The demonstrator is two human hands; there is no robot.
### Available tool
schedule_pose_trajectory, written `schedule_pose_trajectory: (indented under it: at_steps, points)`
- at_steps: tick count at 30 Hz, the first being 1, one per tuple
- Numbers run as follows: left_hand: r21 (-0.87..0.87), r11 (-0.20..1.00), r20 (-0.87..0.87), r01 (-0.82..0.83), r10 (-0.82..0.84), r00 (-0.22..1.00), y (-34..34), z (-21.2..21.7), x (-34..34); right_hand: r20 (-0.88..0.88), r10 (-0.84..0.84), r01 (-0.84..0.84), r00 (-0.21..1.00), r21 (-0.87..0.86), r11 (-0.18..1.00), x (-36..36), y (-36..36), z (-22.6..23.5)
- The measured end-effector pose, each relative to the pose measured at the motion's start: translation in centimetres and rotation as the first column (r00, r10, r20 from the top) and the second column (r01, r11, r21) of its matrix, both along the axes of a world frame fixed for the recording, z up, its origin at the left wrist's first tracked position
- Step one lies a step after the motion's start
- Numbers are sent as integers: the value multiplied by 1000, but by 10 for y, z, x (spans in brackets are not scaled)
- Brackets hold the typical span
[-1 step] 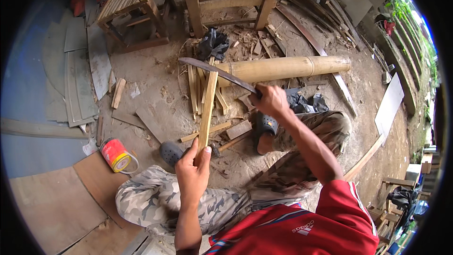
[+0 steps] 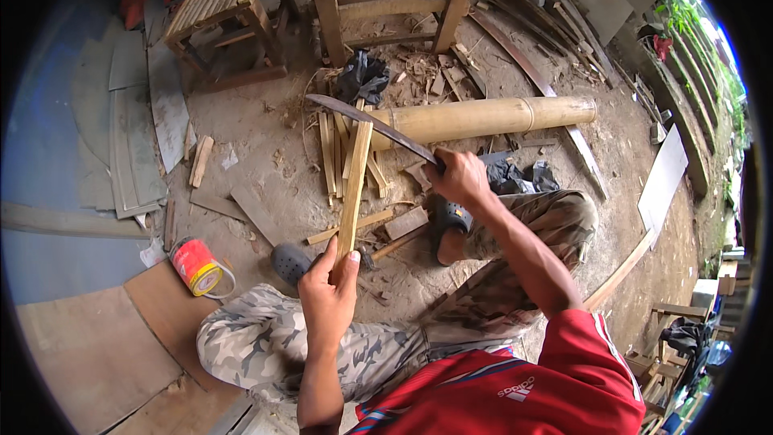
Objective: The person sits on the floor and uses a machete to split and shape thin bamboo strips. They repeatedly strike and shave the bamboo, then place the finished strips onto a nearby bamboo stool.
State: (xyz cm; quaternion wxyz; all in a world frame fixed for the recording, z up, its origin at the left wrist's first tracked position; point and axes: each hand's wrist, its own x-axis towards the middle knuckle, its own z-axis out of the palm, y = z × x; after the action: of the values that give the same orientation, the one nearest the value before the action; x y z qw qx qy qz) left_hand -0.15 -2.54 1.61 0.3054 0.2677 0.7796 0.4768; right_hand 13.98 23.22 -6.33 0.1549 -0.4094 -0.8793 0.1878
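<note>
My left hand (image 2: 328, 283) is closed round the lower end of a flat bamboo strip (image 2: 353, 189), thumb on top. The strip points away from me, and its far part reaches the large bamboo pole (image 2: 475, 118) on the ground. In my right hand (image 2: 460, 177) is the handle of a machete (image 2: 396, 135). Its long dark blade slants up to the left and crosses the strip near the far end; whether it has cut into the strip I cannot tell. Several more bamboo strips (image 2: 329, 157) lie beneath and beside the pole's left end.
A hammer (image 2: 390, 248) and wood offcuts (image 2: 407, 222) lie between my feet. A red and yellow can (image 2: 198, 267) stands at the left. Two bamboo-slatted seats, a stool (image 2: 221, 0) and a chair (image 2: 394, 5), stand beyond. Black plastic (image 2: 362, 76) lies behind the pole, planks (image 2: 555, 12) at far right.
</note>
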Motion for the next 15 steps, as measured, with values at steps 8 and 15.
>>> schedule_pose_trajectory:
  at_steps: [8, 15]
  points:
    - [153, 987, 201, -50, 18, 979, 13, 2, 8, -109, -95, 61, 989, -286, 956, 16, 1, 40]
    - [397, 885, 423, -244, 59, 904, 29, -10, 1, -126, -23, -87, 992, -796, 599, 5, -32, 126]
